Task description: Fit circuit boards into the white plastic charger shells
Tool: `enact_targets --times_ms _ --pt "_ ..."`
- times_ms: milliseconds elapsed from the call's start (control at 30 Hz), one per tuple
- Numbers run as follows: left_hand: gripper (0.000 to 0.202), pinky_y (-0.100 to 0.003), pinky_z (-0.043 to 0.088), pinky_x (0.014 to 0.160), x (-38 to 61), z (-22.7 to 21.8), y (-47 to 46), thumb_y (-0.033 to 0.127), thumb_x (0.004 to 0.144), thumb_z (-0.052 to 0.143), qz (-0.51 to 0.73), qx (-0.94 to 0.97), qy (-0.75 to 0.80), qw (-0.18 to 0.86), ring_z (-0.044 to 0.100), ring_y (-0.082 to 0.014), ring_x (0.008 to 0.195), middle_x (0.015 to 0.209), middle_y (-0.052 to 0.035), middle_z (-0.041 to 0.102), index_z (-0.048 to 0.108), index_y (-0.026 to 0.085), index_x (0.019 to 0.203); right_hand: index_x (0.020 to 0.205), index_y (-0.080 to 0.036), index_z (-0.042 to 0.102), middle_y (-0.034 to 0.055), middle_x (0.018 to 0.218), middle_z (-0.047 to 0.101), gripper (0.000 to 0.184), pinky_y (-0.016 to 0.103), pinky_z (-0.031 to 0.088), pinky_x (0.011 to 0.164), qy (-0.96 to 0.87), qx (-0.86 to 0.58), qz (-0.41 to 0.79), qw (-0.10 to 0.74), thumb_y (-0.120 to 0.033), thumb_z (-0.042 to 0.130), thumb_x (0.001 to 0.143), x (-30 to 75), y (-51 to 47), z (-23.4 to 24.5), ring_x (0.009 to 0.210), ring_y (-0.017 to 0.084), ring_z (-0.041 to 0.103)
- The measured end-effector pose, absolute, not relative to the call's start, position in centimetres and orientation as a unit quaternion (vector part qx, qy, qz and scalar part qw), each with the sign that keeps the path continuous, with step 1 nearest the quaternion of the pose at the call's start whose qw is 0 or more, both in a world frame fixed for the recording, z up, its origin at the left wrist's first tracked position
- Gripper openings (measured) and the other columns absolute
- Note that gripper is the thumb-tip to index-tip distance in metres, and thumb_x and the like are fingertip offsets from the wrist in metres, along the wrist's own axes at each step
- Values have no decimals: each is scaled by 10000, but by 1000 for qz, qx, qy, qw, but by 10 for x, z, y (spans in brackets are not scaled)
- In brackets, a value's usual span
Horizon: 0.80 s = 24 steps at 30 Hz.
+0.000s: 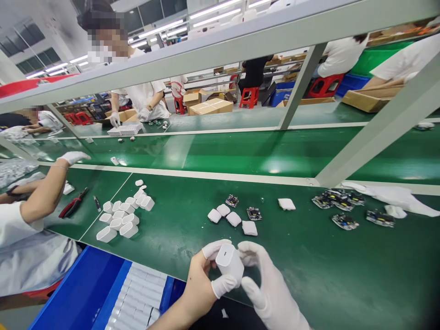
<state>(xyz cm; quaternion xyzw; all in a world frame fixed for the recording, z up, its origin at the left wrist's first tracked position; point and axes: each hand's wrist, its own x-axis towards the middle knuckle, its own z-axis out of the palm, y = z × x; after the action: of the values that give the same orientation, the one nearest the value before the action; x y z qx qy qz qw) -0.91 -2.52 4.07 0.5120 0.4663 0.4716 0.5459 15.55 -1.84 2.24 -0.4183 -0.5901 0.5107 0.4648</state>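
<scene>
A white charger housing (232,266) with a small port slot in its end face is held above the bench's front edge. My left hand (202,279), with white covers on thumb and forefinger, pinches it from the left. My right hand (270,286), in a white glove, curves around its right side, thumb and forefinger at its edge. Beyond them on the green bench lie several white end caps (233,219) and two small circuit boards (254,213). One more white cap (286,204) lies to the right.
Several white housings (125,215) stand at left, near red-handled pliers (74,203). More circuit boards (338,200) and a white cloth-like piece (395,196) lie at right. A blue bin (85,288) is below the edge. A co-worker's arm (46,195) reaches in; a frame post (374,123) slants at right.
</scene>
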Motion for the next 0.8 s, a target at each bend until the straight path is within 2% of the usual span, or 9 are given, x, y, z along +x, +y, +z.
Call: enact_targets --times_ms 67,133,267,433,533,667,733,800 --pt "698 -357 475 831 -8 39 -25 540 674 769 481 471 431 601 624 -258 955 1074 -117 646 506 189 1218 1286 -245 469 126 1222 533 626 471 426 940 -666 -414 426 452 -582 647 789 159 -16 20 1082 330 527" --pt "633 -331 487 772 -7 38 -26 536 717 739 489 454 381 640 649 -225 860 966 -90 671 472 200 1183 1273 -284 510 95 1268 516 528 440 410 973 -715 -375 404 430 -508 646 815 162 -13 24 1143 321 501" --pt "488 -291 476 739 -7 36 -28 513 797 678 462 464 329 680 648 -184 817 908 -63 665 447 207 1098 1193 -283 546 57 1144 578 393 350 476 882 -695 -362 451 428 -423 630 835 161 -10 32 1023 256 580" --pt "440 -264 444 707 -11 32 -22 543 832 611 436 507 349 657 598 -158 777 874 -38 632 451 197 1050 998 -214 610 43 916 640 371 314 504 707 -659 -387 510 394 -470 689 741 156 -2 33 797 228 601" --pt "388 -332 459 772 -27 33 -8 492 877 542 408 597 471 506 576 -181 801 958 -68 645 500 190 1117 951 -202 645 39 848 661 335 322 507 691 -666 -413 505 362 -428 738 722 157 30 43 753 221 600" --pt "387 -458 430 893 -83 34 15 356 851 571 330 629 692 127 545 -275 994 1112 -118 613 553 189 1200 978 -180 673 53 879 686 276 310 528 738 -599 -477 532 362 -388 721 802 162 121 62 840 217 642" --pt "391 -501 409 909 -119 32 22 341 861 544 274 600 750 -43 500 -334 1094 1172 -145 600 571 175 1215 887 -127 678 69 838 678 251 305 536 721 -588 -508 508 372 -368 718 826 163 174 69 788 200 649" --pt "376 -510 403 898 -152 29 24 322 886 496 220 553 786 -166 477 -360 1128 1227 -162 581 587 160 1213 907 -100 662 64 828 665 265 307 544 685 -575 -540 475 390 -364 646 903 161 223 71 722 168 642"
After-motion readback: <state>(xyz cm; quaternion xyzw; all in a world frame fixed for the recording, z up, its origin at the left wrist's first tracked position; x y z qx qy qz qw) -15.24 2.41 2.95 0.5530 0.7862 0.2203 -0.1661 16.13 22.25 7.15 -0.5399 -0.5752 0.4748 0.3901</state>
